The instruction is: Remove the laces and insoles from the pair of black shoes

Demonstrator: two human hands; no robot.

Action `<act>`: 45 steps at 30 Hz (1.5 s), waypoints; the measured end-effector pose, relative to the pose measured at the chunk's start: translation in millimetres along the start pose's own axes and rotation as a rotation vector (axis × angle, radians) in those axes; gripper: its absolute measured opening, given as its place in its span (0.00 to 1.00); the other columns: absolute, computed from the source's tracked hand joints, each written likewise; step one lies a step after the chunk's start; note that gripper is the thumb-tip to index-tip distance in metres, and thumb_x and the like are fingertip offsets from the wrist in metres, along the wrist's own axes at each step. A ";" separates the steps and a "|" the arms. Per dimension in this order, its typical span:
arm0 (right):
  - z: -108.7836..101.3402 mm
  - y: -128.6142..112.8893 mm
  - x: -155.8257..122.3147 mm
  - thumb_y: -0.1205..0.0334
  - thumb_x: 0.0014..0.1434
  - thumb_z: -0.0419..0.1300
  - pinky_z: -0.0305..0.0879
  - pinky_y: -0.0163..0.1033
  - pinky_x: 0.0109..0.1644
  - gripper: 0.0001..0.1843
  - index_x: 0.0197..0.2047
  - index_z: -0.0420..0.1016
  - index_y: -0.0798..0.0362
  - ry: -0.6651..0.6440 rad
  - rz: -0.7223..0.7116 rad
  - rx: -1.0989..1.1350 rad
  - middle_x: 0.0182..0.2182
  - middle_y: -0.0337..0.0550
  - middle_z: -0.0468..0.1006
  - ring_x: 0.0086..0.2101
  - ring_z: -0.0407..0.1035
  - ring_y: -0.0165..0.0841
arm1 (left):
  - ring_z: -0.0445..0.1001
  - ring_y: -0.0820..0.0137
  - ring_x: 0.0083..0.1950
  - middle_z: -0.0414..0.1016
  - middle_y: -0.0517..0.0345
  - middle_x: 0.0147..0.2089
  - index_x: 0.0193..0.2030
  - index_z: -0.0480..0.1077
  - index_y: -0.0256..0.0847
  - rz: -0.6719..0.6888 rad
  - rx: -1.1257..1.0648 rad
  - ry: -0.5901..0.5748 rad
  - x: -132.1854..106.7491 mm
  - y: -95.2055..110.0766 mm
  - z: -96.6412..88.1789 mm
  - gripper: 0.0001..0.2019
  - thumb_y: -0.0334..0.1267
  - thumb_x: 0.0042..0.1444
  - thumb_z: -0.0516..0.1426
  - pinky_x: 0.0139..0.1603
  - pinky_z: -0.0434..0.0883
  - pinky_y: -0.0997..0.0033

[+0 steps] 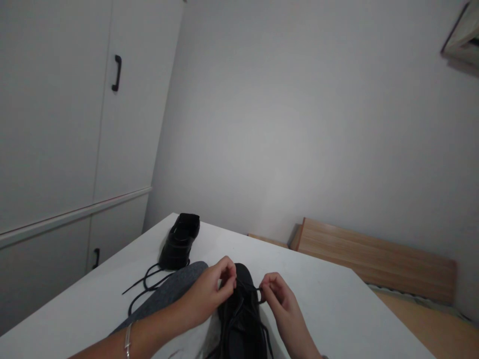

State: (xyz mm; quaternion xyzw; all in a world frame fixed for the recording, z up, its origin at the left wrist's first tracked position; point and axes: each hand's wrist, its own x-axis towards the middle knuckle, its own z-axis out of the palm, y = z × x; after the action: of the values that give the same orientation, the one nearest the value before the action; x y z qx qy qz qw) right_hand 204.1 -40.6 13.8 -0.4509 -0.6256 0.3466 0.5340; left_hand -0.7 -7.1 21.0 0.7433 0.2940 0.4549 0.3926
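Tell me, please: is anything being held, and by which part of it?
A black lace: the right fingers pinch it beside the nearer shoe; the left fingers seemingly do too. Whether near a tip cannot be told.

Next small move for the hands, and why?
Probably ease the right hand outward to draw the black lace snug, left hand steadying: fingertips of both pinch lace near the nearer shoe's toe end, and lace hangs loose along that shoe's right side. Its threading is too small to tell.
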 end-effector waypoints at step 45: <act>-12.4 4.3 2.0 0.49 0.57 0.61 0.54 0.32 0.22 0.15 0.32 0.74 0.54 -0.119 0.109 -0.308 0.26 0.40 0.72 0.24 0.62 0.29 | 0.68 0.72 0.30 0.71 0.62 0.28 0.33 0.70 0.38 -0.060 0.210 -0.200 3.8 -5.2 -23.7 0.03 0.35 0.53 0.59 0.30 0.62 0.77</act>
State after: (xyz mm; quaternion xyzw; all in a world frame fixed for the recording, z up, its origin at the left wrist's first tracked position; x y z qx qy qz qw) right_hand 217.0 -37.8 12.9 -0.5395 -0.6763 0.3011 0.4012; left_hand -21.1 6.2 24.9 0.8129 0.3215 0.3332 0.3534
